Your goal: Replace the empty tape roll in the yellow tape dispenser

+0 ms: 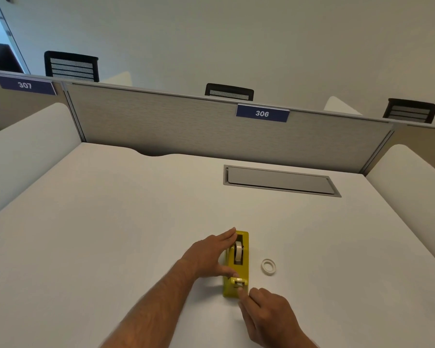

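The yellow tape dispenser (236, 267) stands lengthwise on the white desk, cutter end toward me. A tape roll (238, 250) sits upright in its well. My left hand (211, 254) lies flat against the dispenser's left side, fingers stretched along it and thumb near the cutter. My right hand (266, 315) is at the near end, its fingertips pinched on the tape end (239, 285) at the cutter. A thin white ring, the spare tape core (268, 266), lies flat on the desk just right of the dispenser, touching neither hand.
A grey cable hatch (279, 180) is set into the desk (111, 222) at the back right. A fabric partition (186, 126) with the label 306 closes off the far edge. White side panels flank the desk on both sides.
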A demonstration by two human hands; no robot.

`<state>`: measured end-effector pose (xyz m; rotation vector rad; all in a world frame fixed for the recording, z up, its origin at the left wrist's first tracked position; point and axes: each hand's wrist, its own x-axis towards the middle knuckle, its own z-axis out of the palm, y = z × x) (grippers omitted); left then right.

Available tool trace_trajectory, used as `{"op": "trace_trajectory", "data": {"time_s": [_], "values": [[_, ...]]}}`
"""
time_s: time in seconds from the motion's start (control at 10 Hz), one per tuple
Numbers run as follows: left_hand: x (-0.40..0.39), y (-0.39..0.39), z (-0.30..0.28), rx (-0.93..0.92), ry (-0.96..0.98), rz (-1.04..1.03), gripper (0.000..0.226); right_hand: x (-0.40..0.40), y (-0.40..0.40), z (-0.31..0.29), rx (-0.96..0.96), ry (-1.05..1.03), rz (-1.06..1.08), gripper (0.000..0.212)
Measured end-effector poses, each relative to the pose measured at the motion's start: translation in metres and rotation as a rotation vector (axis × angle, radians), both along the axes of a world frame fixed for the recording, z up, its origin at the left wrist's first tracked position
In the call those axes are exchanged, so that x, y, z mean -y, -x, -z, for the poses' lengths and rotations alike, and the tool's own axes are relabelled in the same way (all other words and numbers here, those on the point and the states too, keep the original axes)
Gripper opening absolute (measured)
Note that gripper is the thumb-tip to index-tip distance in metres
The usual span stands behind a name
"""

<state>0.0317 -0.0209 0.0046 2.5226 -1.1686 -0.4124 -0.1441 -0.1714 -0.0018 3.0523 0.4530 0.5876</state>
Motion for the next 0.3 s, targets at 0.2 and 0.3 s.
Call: {"op": "trace_trajectory", "data": {"time_s": [0.2, 0.3], "values": [[-0.01, 0.007, 0.004, 0.04, 0.051, -0.012, 0.092, 0.0, 0.006, -0.038, 0.047, -0.222, -0.056, 0.007], [-0.016, 0.007, 0.001, 0.059, 0.086, -0.014, 0.083, 0.001, 0.002, -0.07, 0.159, -0.41, -0.073, 0.002]]}}
